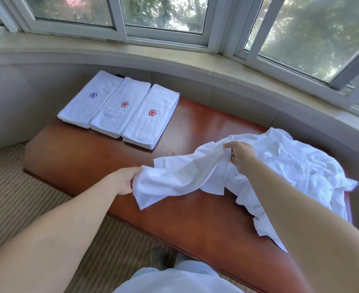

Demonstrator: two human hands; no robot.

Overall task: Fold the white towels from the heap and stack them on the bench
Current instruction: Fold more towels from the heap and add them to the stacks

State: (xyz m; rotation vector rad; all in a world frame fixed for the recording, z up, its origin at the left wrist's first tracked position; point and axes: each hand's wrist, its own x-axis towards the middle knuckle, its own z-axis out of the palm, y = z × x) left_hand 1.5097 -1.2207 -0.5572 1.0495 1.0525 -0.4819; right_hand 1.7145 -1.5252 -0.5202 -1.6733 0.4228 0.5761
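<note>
Holding one crumpled white cloth towel in my left hand and right hand, both grips closed on it, to spread it flat for folding.

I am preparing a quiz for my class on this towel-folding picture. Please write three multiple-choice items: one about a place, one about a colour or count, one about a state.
1. Where does the heap of unfolded towels lie on the wooden bench?
A. at its right end
B. at its left end
C. on the carpet

2. How many folded towels carry a red flower emblem?
A. none
B. two
C. three

3. What is the left hand doing?
A. resting flat on the bench
B. hanging free
C. gripping one end of the loose towel

Answers:
1 A, the heap covers the right end, beyond the right hand.
2 B, the middle folded towel and right folded towel have red emblems; the left folded towel has a blue one.
3 C, its fingers curl round the towel's end.
</note>
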